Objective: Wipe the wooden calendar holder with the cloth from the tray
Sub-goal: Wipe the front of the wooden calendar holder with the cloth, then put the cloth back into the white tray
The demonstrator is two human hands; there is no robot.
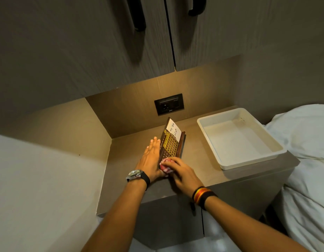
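The wooden calendar holder (pixel 171 144) stands tilted on the nightstand top, dark brown with a gold grid and a white "To Do List" note at its far end. My left hand (pixel 151 157) lies flat with straight fingers against the holder's left side, bracing it. My right hand (pixel 179 170) is closed on a red and white cloth (pixel 165 165) and presses it onto the near end of the holder. The white tray (pixel 266 151) sits to the right with nothing in it.
A black wall socket (pixel 169 104) is set in the back panel behind the holder. Cupboard doors with black handles hang overhead. A bed with white linen (pixel 306 160) borders the nightstand on the right, and a wall closes the left side.
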